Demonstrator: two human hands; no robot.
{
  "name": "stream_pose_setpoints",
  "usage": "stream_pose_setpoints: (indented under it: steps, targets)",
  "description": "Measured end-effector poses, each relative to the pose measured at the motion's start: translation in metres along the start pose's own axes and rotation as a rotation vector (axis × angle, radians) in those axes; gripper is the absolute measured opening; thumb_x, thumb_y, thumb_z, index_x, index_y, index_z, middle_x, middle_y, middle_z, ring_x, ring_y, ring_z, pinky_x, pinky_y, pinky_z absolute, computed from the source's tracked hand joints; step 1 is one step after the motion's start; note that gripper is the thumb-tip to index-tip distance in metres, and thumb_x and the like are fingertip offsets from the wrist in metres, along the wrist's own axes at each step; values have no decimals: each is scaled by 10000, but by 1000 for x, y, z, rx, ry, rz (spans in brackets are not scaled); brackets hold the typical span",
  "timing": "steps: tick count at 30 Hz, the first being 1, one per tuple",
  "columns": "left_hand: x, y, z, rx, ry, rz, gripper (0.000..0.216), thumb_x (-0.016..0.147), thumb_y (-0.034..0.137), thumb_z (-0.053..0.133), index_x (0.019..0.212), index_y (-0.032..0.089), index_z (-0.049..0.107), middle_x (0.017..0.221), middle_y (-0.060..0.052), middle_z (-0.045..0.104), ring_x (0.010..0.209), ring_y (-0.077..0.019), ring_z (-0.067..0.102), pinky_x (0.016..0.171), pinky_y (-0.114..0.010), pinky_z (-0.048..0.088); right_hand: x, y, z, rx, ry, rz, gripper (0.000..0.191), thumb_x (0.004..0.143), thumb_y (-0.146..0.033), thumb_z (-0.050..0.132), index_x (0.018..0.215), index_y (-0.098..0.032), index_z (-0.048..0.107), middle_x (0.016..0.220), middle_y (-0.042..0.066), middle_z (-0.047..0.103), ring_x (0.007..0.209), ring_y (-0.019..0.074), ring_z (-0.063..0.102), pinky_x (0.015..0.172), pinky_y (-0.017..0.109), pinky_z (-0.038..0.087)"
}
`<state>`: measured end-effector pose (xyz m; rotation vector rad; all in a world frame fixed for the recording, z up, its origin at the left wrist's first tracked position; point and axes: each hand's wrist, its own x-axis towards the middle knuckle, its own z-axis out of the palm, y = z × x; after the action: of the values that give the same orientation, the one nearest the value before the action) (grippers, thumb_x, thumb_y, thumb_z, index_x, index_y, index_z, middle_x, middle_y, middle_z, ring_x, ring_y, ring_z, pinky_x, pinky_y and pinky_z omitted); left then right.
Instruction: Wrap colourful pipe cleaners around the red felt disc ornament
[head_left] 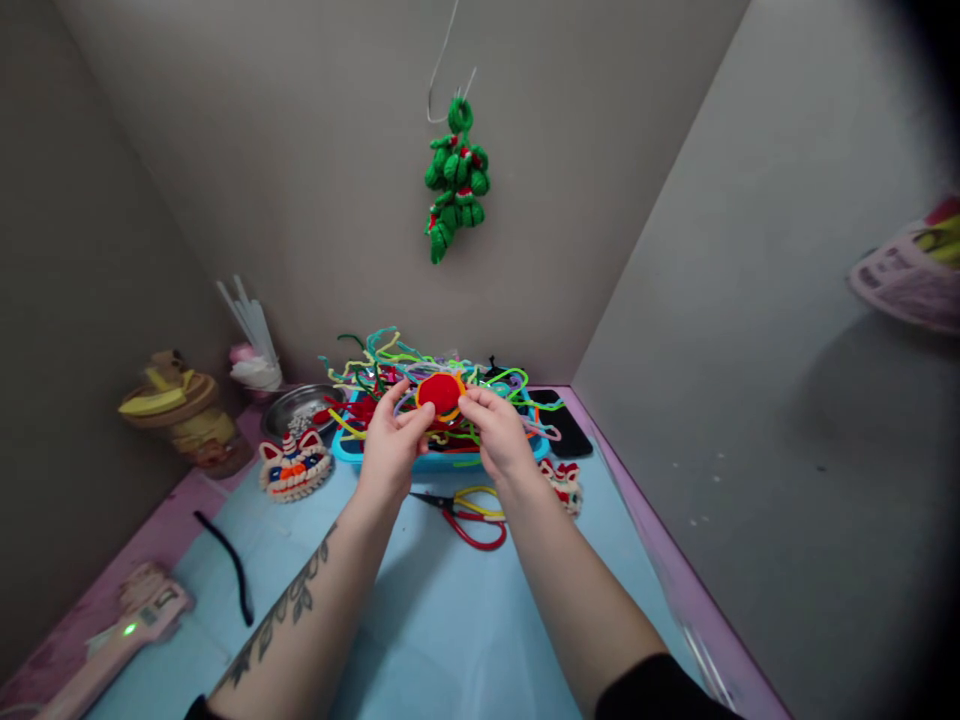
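Between my two hands I hold up a red disc with an orange-yellow edge (440,395), in front of a blue basket (442,462) full of coloured pipe cleaners (390,352). My left hand (395,435) pinches its left side between thumb and fingers. My right hand (496,425) grips the right edge in the same way. Below the hands, scissors (469,508) with one yellow and one red handle lie on the light blue table cover (442,610). A finished lion-head piece (296,468) rests left of the basket, and a similar red and cream one (564,485) is partly behind my right forearm.
A metal bowl of small pale pieces (302,412) and a dark phone (564,425) flank the basket. At left lie a black pipe cleaner (229,565) and a pink glue gun (135,630) with a green light. A green crocheted string (456,180) hangs on the wall.
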<state>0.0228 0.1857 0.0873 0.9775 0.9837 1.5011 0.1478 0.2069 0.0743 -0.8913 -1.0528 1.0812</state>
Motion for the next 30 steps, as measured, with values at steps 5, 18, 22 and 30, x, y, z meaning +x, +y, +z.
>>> stream_pose_setpoints:
  steps: [5,18,22,30]
  targets:
    - [4,-4,-3,-123,60,-30,739,600,312,796,1260,145,509,443,112,457,329,-13,307,363,-146,212,-6,-2,1,-258,148,-175,168,732,-347,614,826,-207,605,1017,46,622,1003,209,554,931,400,416]
    - [2,-6,0,-77,111,10,349,590,283,781,888,122,696,601,21,622,349,-6,357,347,-156,249,-16,-13,-4,-969,-78,-751,97,821,-199,566,792,-248,644,1352,42,418,1348,283,234,1094,533,256]
    - [0,-6,3,-50,130,17,314,577,272,772,837,116,687,545,36,591,344,-12,349,341,-157,247,-17,-10,-1,-968,32,-761,84,810,-191,582,758,-220,641,1237,74,482,1274,279,325,1073,503,304]
    - [-3,-6,4,-96,54,-14,425,587,281,790,956,111,663,598,22,614,395,-20,411,386,-148,305,-20,-8,3,-929,182,-728,74,807,-225,608,741,-222,641,1059,72,513,1090,251,451,972,470,383]
